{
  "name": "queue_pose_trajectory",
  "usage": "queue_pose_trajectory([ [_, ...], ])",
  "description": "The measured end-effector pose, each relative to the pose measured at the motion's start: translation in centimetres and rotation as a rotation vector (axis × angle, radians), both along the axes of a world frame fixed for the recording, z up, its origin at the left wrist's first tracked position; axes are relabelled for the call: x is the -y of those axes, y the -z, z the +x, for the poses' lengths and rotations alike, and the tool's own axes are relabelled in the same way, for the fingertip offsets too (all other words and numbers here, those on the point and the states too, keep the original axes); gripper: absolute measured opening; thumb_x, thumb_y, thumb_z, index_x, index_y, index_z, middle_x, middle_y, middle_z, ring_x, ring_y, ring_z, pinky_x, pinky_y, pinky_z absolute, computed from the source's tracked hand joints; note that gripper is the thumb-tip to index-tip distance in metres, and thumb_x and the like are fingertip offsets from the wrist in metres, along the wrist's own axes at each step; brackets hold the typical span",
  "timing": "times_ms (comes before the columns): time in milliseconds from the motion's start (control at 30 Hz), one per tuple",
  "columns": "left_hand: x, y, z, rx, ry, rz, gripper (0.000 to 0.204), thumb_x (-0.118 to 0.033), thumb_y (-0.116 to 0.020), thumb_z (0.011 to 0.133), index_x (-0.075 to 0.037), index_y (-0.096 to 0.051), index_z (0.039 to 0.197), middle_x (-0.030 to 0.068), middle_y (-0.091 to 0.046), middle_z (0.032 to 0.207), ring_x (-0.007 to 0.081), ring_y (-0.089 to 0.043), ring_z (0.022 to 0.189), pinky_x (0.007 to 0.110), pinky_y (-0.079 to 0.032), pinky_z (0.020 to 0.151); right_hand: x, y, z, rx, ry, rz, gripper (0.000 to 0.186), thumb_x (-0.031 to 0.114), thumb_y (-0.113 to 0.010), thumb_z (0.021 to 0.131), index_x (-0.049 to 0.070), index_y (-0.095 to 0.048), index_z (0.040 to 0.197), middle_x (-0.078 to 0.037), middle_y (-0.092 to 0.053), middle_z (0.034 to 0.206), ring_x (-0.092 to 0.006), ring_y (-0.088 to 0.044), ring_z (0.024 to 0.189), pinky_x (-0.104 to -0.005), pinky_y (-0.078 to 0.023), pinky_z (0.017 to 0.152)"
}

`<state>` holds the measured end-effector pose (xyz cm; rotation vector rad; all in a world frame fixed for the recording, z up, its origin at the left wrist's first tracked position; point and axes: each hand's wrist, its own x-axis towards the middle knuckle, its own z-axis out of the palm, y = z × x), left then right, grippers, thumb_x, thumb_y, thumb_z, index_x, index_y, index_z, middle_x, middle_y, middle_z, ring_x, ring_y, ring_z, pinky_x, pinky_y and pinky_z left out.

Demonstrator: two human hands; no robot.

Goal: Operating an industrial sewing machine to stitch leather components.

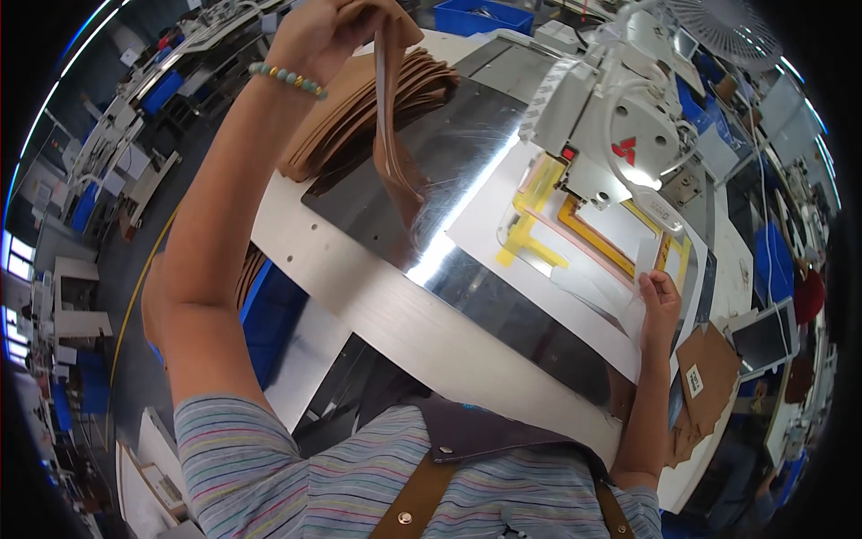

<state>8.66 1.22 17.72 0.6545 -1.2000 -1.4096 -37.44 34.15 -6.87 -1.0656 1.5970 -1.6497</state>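
Left hand [314,40]: you had it raised, fingers closed on a brown fabric piece [387,126].
Brown fabric piece: it hung from your grip, its lower end in front of the shiny metal plate [489,310].
Right hand [662,304]: your thumb and fingers pinched a white strip [644,259].
White strip: it was at the right side of the yellow frame [569,214].
Sewing machine head [615,135]: it stood over that frame.
Stack of brown pieces [359,117]: it lay on the desk [386,310], just right of your left forearm.
Brown labelled pieces [711,364]: they lay beyond your right forearm.
Blue bin [483,18]: it stood past the stack.
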Motion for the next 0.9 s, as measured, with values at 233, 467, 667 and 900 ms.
queue_pose_trajectory([
  [233, -3.6, -2.9, 2.2, -0.265, -0.094, -0.197, 0.005, 0.007, -0.049, 0.107, 0.010, -0.053, 0.108, 0.0235, -0.063, 0.121, 0.0342, -0.070, 0.110, 0.048, -0.063, 0.110, 0.2, 0.7, -1.2, -0.052, 0.022, -0.015, 0.011, 0.010, -0.075, 0.102, 0.003, -0.071, 0.111, 0.000, -0.071, 0.098, -0.0062, -0.061, 0.091, -0.0218, -0.046, 0.084],
  [467, -2.0, -6.4, 13.4, -0.091, -0.295, -0.165, 0.018, -0.008, -0.053, 0.109, 0.004, -0.064, 0.116, 0.0146, -0.070, 0.107, 0.0291, -0.072, 0.103, 0.040, -0.063, 0.102, 0.3, 1.2, -1.8, -0.123, -0.008, 0.029, 0.010, 0.013, -0.073, 0.104, 0.004, -0.071, 0.109, 0.001, -0.070, 0.097, -0.0061, -0.058, 0.087, -0.0218, -0.044, 0.082],
  [667, -6.6, -8.8, 32.1, -0.109, -0.304, -0.496, 0.049, 0.003, -0.042, 0.106, 0.009, -0.045, 0.155, 0.0121, -0.073, 0.100, 0.0215, -0.074, 0.097, 0.034, -0.062, 0.093, 0.4, 1.8, -3.1, -0.128, -0.008, 0.037, 0.016, 0.017, -0.071, 0.106, 0.003, -0.072, 0.113, 0.003, -0.067, 0.099, -0.0047, -0.057, 0.090, -0.0205, -0.045, 0.082],
  [900, -21.0, 5.5, 50.4, -0.233, -0.440, -0.386, 0.050, -0.007, -0.056, 0.102, 0.007, -0.054, 0.150, 0.0201, -0.070, 0.132, 0.0298, -0.070, 0.122, 0.044, -0.055, 0.112, 0.7, 2.7, -3.8, -0.140, 0.065, 0.047, 0.020, 0.021, -0.066, 0.110, 0.004, -0.071, 0.121, 0.003, -0.066, 0.105, -0.0036, -0.055, 0.091, -0.0189, -0.045, 0.081],
])
